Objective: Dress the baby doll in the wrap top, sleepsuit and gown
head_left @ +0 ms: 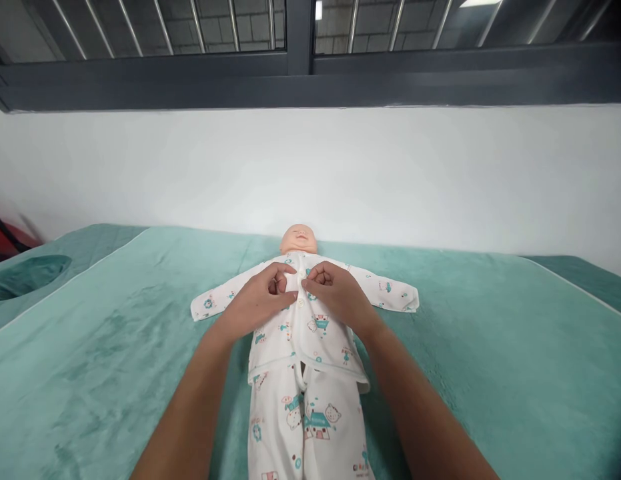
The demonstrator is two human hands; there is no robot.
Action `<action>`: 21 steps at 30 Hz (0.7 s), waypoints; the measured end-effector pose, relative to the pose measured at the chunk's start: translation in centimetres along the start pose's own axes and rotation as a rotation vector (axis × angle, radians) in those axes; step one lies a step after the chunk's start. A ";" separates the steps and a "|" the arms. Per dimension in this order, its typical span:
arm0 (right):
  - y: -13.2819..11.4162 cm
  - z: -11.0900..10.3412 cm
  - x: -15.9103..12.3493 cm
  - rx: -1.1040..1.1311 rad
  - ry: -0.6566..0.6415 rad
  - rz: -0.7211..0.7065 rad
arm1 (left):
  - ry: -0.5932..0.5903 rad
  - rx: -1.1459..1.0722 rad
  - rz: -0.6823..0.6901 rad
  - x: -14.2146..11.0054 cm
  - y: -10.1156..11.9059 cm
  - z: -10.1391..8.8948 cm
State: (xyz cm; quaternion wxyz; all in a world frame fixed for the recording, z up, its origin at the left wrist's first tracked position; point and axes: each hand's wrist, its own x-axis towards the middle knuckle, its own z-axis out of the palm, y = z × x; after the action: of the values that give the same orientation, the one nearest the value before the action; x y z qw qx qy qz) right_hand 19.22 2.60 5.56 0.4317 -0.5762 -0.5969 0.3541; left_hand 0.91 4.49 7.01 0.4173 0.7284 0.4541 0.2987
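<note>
A baby doll (299,239) lies on its back on a teal blanket (115,360), head towards the wall, arms spread. It wears a white printed top (310,333) and matching trousers (300,420). My left hand (263,299) and my right hand (337,290) rest on the doll's chest, fingers curled and pinching the top's front edges where the buttons run. The fingertips of both hands meet at the middle seam.
A white wall (310,173) rises right behind the bed, with a dark window frame (300,73) above it. A round dip in the green cover (27,273) lies at the far left, next to something red (3,243).
</note>
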 end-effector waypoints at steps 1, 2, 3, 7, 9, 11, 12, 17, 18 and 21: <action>0.1 0.0 0.0 0.002 0.003 -0.002 | -0.002 0.017 -0.004 -0.1 0.0 -0.1; 0.1 0.1 0.1 0.004 0.005 -0.007 | 0.000 0.035 -0.005 -0.1 0.0 -0.1; 0.1 0.1 0.1 0.003 0.009 -0.014 | 0.002 0.051 -0.003 -0.1 0.1 -0.1; 0.0 0.0 0.0 -0.002 0.023 -0.050 | 0.007 0.060 0.006 -0.2 0.2 0.0; 0.0 0.0 -0.1 -0.003 0.015 -0.060 | 0.003 0.052 0.003 -0.2 0.3 0.0; -0.1 0.0 -0.1 -0.011 0.006 -0.064 | 0.007 0.050 0.004 -0.1 0.3 0.1; -0.1 -0.1 -0.1 -0.019 0.004 -0.064 | 0.015 0.056 0.008 0.0 0.3 0.1; -0.1 -0.1 0.0 -0.048 0.000 -0.065 | 0.061 0.159 0.056 0.2 0.3 0.3; -0.1 -0.1 0.0 -0.042 0.001 -0.065 | 0.067 0.178 0.063 0.2 0.3 0.4; 0.0 -0.1 0.1 -0.002 0.020 -0.047 | 0.075 0.208 0.060 0.3 0.2 0.5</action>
State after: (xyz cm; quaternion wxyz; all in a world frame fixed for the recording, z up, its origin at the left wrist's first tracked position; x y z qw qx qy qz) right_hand 19.34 2.71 5.59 0.4452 -0.5658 -0.6064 0.3376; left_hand 1.46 4.52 6.96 0.3133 0.7692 0.4759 0.2891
